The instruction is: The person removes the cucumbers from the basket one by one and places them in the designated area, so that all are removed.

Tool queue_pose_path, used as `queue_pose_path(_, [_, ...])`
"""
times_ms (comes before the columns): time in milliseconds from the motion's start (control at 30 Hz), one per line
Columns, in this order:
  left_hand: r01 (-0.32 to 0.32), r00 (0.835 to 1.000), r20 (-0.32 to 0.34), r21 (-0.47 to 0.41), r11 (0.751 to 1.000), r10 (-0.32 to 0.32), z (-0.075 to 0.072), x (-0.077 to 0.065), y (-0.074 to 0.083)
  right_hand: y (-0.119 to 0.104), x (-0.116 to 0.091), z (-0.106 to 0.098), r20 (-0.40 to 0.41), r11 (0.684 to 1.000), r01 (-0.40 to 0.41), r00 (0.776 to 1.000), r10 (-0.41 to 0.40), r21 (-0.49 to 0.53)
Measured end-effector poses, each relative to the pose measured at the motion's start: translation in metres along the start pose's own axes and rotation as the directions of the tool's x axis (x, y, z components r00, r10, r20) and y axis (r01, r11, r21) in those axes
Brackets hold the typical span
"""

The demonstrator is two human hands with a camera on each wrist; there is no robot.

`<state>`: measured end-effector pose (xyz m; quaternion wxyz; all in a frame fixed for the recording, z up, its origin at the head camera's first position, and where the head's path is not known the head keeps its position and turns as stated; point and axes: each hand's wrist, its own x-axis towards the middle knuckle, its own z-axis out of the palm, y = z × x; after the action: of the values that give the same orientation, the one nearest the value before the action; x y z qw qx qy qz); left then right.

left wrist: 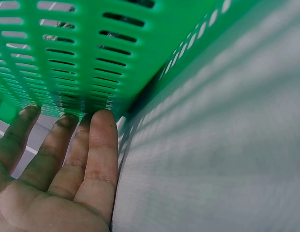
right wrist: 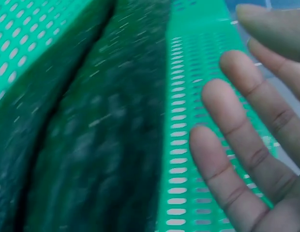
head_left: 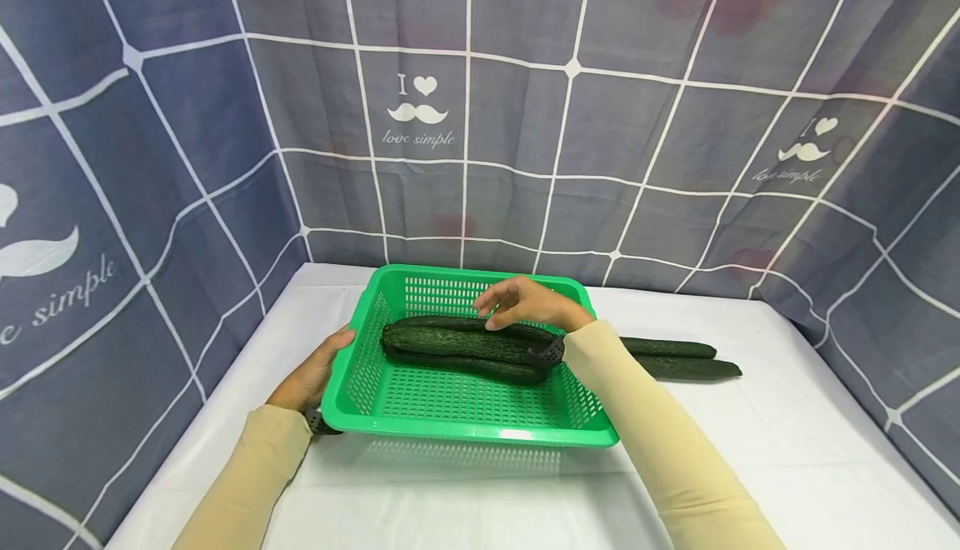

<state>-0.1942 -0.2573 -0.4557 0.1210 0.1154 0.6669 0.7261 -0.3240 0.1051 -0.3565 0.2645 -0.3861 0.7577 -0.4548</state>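
A green plastic basket [head_left: 480, 428] with slotted walls stands in front of me, holding several dark green cucumbers [head_left: 457, 340] laid lengthwise. My left hand [head_left: 311, 375] is at the basket's left side. In the left wrist view its fingers [left wrist: 102, 145] are extended, with the tips against or very close to the slotted outer wall. Over the cucumbers hovers my right hand [head_left: 528, 302], its fingers spread and loosely bent. The right wrist view shows the fingers [right wrist: 227, 108] apart from the nearest cucumber [right wrist: 106, 125], with nothing between them.
Two more cucumbers [head_left: 686, 367] lie side by side on the white tabletop [head_left: 757, 458], right of the basket and partly hidden by my right forearm. A grey checked curtain [head_left: 517, 117] hangs behind and at both sides of the table.
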Motion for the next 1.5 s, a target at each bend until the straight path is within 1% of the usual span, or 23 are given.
queue_pose_path(200, [-0.006, 1.000, 0.005, 0.004, 1.000, 0.006, -0.001, 0.001, 0.002, 0.009, 0.004, 0.005, 0.047, 0.997, 0.012, 0.999, -0.009, -0.074])
queue_pose_path(367, [0.016, 1.000, -0.002, 0.020, 1.000, -0.016, -0.002, 0.000, 0.003, 0.013, 0.004, 0.006, 0.040, 0.994, -0.042, 0.998, 0.046, -0.098])
queue_pose_path(433, [0.021, 1.000, 0.005, 0.027, 0.999, -0.021, -0.003, -0.001, 0.003, 0.013, 0.004, 0.006, 0.039, 0.993, -0.060, 0.997, 0.064, -0.098])
queue_pose_path(567, [0.008, 1.000, 0.025, 0.037, 0.999, -0.009, -0.005, -0.002, 0.004, 0.014, 0.003, 0.008, 0.051, 0.993, -0.072, 0.996, 0.077, -0.092])
queue_pose_path(667, [0.004, 1.000, 0.027, 0.042, 0.999, -0.005, -0.005, -0.002, 0.004, 0.015, 0.003, 0.008, 0.055, 0.992, -0.089, 0.994, 0.093, -0.085])
queue_pose_path(833, [0.032, 0.999, 0.004, 0.035, 0.999, -0.032, -0.004, -0.002, 0.003, 0.018, 0.005, 0.009, 0.062, 0.984, -0.127, 0.989, 0.135, -0.127])
queue_pose_path(900, [0.029, 1.000, 0.004, 0.028, 0.999, -0.029, -0.004, -0.002, 0.002, 0.019, 0.006, 0.009, 0.072, 0.981, -0.123, 0.988, 0.134, -0.149])
queue_pose_path(1000, [0.000, 0.999, 0.040, 0.017, 1.000, -0.001, -0.005, -0.002, 0.001, 0.020, 0.005, 0.009, 0.077, 0.976, -0.119, 0.988, 0.135, -0.184])
queue_pose_path(1067, [-0.003, 0.999, 0.048, 0.017, 1.000, 0.002, -0.006, -0.002, 0.000, 0.020, 0.004, 0.010, 0.082, 0.970, -0.110, 0.988, 0.130, -0.217])
queue_pose_path(1167, [0.019, 0.999, 0.034, 0.017, 1.000, -0.020, -0.004, -0.002, 0.000, 0.019, 0.003, 0.011, 0.079, 0.959, -0.114, 0.987, 0.139, -0.259])
queue_pose_path(1267, [0.034, 0.999, 0.021, 0.023, 0.999, -0.034, -0.002, -0.002, 0.000, 0.019, 0.002, 0.013, 0.067, 0.951, -0.137, 0.985, 0.161, -0.278])
queue_pose_path(1400, [0.006, 0.999, 0.051, 0.025, 1.000, -0.008, -0.003, -0.002, -0.002, 0.019, 0.002, 0.016, 0.039, 0.937, -0.182, 0.979, 0.202, -0.297])
queue_pose_path(1500, [-0.002, 0.998, 0.068, 0.017, 1.000, 0.000, -0.004, -0.003, -0.002, 0.020, 0.002, 0.018, 0.018, 0.925, -0.186, 0.979, 0.204, -0.330])
